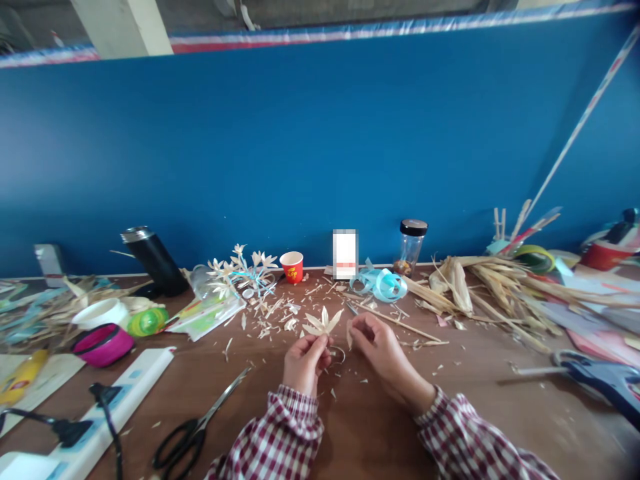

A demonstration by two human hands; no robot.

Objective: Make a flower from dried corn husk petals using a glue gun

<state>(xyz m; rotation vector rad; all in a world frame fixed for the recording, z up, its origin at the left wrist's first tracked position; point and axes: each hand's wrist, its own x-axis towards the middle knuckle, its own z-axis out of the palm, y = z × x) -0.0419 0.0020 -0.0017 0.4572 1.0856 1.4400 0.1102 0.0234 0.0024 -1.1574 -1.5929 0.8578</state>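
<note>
My left hand [306,363] is closed in a pinch around the base of a pale corn-husk flower [323,323], whose pointed petals fan out above the fingers. To its right, my right hand [376,347] pinches a small pointed piece of husk, a petal [349,333], pointing down from its fingertips. The petal and the flower are apart. Near my left fingers a thin pale loop [339,356] shows over the table. Black-handled scissors [200,423] lie left of my left forearm, their blades towards the back.
Husk scraps litter the brown table [360,433]. Finished husk flowers [245,270], a red paper cup [291,268], blue ribbon [383,285] and a lidded jar [412,247] line the back. A power strip [117,407] lies left; dried husks [457,287] and a glue gun [600,377] are right.
</note>
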